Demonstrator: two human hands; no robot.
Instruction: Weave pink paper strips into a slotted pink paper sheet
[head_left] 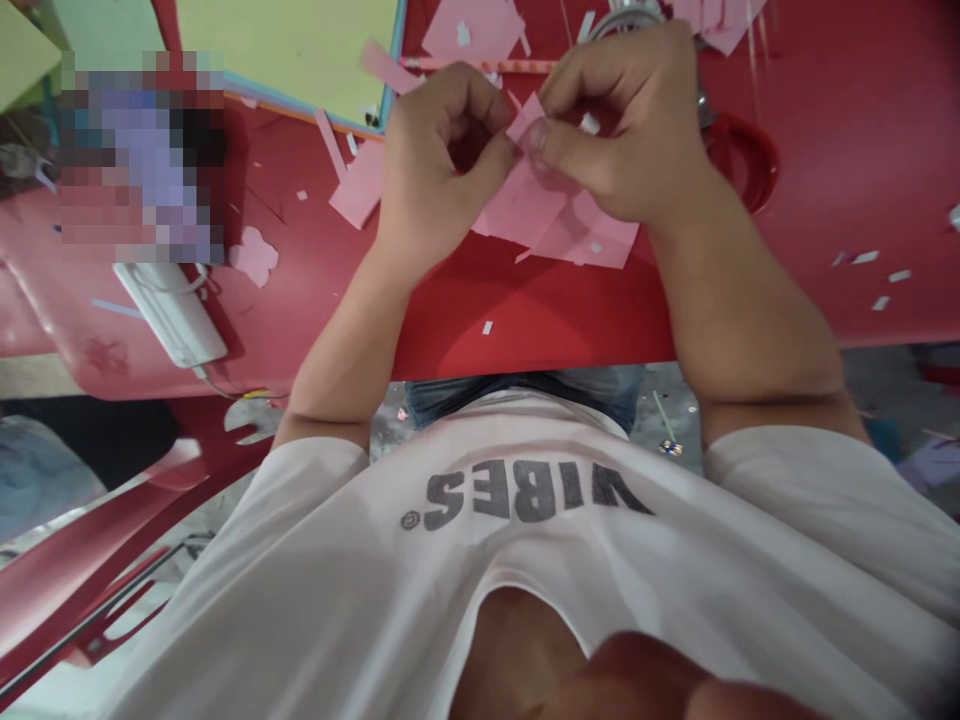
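Note:
Between my two hands is a small piece of pink paper [526,117], held above the red table. My left hand [446,150] pinches its left edge between thumb and curled fingers. On the other side, the thumb and forefinger of my right hand [626,125] grip the same piece. Pink paper sheets [529,205] lie on the table just below my fingers. A pink pencil [517,66] rests behind the hands. Red-handled scissors [742,165] lie beside my right wrist, partly hidden by it.
Yellow sheets [289,50] bordered by blue and orange ones lie at the back left. A white power bank [174,315] with a cable sits near the left front edge of the red table [525,320]. A pink paper flower [255,256] and white scraps lie about. A red chair [142,500] stands at left.

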